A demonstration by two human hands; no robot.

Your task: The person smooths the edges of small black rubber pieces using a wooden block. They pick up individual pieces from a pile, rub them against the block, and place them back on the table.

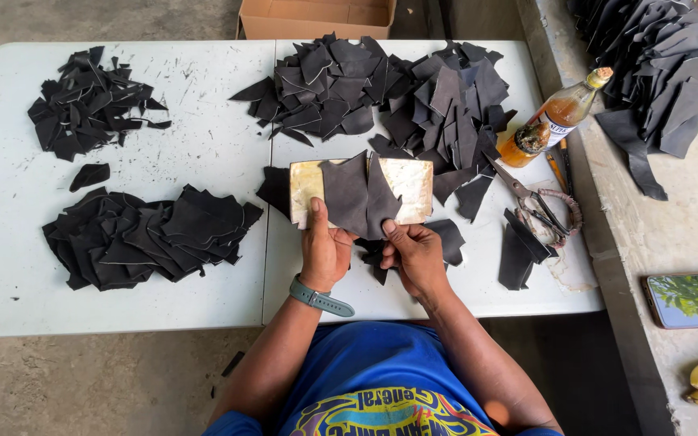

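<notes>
Left: two heaps of dark leather offcuts (135,234) lie on the white counter (203,153), well apart from the hands. Centre: a pale rectangular board (414,182), long axis left to right, is held just above the counter's near half. The left hand (323,249) has its fingers closed on the board's lower edge; the right hand (415,252) pinches a dark leather piece (357,194) lying across it. Right: a larger heap (438,105), scissors (539,206) and a glue bottle (563,113), none obstructing.

An open brown cardboard box (315,18) stands beyond the table; a white-labelled amber bottle (569,108) and a phone screen (691,299) lie right.
</notes>
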